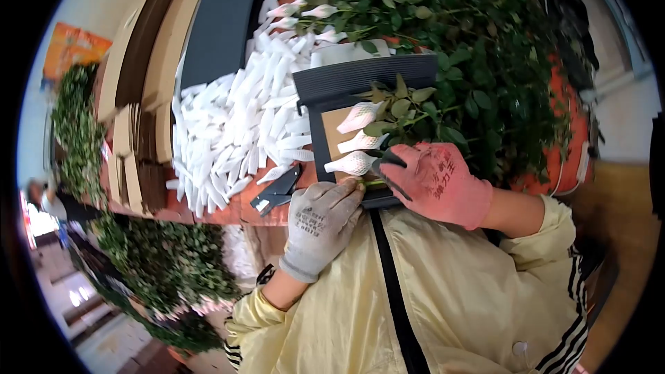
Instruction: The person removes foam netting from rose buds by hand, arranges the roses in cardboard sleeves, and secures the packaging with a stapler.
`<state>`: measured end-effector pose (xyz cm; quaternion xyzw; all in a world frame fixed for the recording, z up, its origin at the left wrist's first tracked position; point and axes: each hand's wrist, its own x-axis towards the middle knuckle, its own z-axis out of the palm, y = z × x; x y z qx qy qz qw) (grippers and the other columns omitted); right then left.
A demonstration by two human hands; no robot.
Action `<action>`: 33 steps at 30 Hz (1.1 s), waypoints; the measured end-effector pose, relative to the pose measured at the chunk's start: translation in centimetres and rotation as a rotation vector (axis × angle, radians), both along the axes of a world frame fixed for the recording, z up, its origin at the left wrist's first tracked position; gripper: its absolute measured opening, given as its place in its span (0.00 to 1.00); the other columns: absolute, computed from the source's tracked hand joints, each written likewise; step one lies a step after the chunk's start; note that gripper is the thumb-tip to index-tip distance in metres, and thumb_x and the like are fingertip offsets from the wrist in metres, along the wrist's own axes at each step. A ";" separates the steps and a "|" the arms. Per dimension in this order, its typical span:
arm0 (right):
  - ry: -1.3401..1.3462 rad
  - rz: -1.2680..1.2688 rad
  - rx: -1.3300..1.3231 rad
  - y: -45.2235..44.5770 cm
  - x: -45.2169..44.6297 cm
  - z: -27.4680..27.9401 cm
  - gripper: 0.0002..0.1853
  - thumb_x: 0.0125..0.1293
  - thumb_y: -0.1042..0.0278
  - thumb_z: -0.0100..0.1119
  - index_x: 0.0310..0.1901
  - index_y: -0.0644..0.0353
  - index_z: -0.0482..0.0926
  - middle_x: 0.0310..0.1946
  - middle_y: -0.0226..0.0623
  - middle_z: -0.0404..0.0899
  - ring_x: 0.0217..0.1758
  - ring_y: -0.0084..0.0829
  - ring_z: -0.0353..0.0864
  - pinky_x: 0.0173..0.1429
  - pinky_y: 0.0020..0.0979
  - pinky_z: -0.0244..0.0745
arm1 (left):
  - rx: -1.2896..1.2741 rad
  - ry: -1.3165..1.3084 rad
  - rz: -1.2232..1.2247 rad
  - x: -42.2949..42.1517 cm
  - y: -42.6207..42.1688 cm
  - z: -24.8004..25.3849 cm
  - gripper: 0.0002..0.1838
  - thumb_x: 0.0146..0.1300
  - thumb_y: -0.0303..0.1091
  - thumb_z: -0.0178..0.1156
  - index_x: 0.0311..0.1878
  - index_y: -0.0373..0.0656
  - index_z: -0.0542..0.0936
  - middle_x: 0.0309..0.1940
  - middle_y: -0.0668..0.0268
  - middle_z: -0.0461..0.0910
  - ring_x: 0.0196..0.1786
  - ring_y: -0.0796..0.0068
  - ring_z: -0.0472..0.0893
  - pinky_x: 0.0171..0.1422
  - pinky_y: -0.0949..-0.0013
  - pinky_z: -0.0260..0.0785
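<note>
My left hand [320, 221], in a grey glove, is closed at the near edge of a black stand [318, 145] with a cardboard panel [334, 128]. Its fingertips hide what they pinch. Beside them, a short green rose stem [375, 182] runs toward my right hand [440, 183], in a red glove with dark fingertips. Those fingers are curled around the stem, though partly hidden. Just beyond lie roses whose buds wear white foam net sleeves: a near bud [352, 163], a middle bud [361, 140] and a pinkish far bud [359, 116]. Their leaves point right.
A heap of white foam sleeves [242, 121] covers the table to the left. Dark flat pieces [277, 190] lie near its front edge. Cut rose foliage [478, 62] fills the right side. Cardboard pieces [163, 62] stand farther left; leafy bundles [163, 256] sit below.
</note>
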<state>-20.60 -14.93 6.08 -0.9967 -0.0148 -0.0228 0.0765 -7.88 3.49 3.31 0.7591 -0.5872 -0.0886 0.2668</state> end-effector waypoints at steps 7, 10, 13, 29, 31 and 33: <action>0.100 -0.044 -0.171 0.8 1.9 -2.7 0.24 0.55 0.53 0.56 0.53 0.53 0.74 0.43 0.27 0.73 0.44 0.29 0.73 0.49 0.33 0.60 | -0.065 -0.039 -0.012 0.1 0.3 -0.7 0.15 0.49 0.33 0.62 0.43 0.49 0.81 0.45 0.72 0.80 0.41 0.71 0.77 0.41 0.65 0.65; 0.023 -0.029 -0.184 0.6 2.0 -3.6 0.23 0.55 0.55 0.57 0.52 0.53 0.74 0.43 0.27 0.73 0.44 0.30 0.73 0.50 0.33 0.61 | -0.054 -0.082 -0.014 0.0 0.4 -1.0 0.15 0.49 0.34 0.61 0.43 0.50 0.81 0.45 0.73 0.80 0.41 0.72 0.76 0.40 0.65 0.65; -0.055 -0.036 -0.159 1.0 2.2 -3.3 0.22 0.54 0.57 0.57 0.51 0.52 0.74 0.44 0.27 0.73 0.45 0.31 0.74 0.51 0.34 0.61 | -0.042 -0.139 -0.022 0.0 0.3 -1.1 0.14 0.49 0.35 0.59 0.42 0.52 0.80 0.45 0.76 0.79 0.39 0.74 0.76 0.38 0.66 0.65; -0.145 -0.028 -0.205 1.0 1.3 -5.1 0.22 0.52 0.65 0.57 0.52 0.52 0.76 0.54 0.41 0.72 0.51 0.32 0.75 0.57 0.34 0.61 | -0.124 -0.006 0.135 3.6 0.0 -0.3 0.13 0.57 0.39 0.58 0.45 0.49 0.78 0.37 0.65 0.78 0.40 0.62 0.77 0.44 0.62 0.67; -0.055 -0.039 -0.132 1.0 1.7 -4.6 0.21 0.52 0.66 0.56 0.51 0.54 0.76 0.52 0.43 0.73 0.46 0.33 0.76 0.52 0.33 0.64 | -0.036 0.017 0.059 4.9 -0.5 -1.8 0.12 0.57 0.38 0.58 0.44 0.48 0.78 0.36 0.64 0.77 0.40 0.62 0.77 0.43 0.62 0.67; 0.030 -0.049 -0.065 0.8 2.2 -4.6 0.21 0.52 0.68 0.55 0.50 0.55 0.76 0.50 0.45 0.73 0.42 0.34 0.77 0.48 0.33 0.67 | 0.006 0.064 -0.019 5.8 -1.0 -3.3 0.10 0.53 0.31 0.60 0.39 0.42 0.79 0.31 0.62 0.79 0.36 0.60 0.78 0.41 0.61 0.68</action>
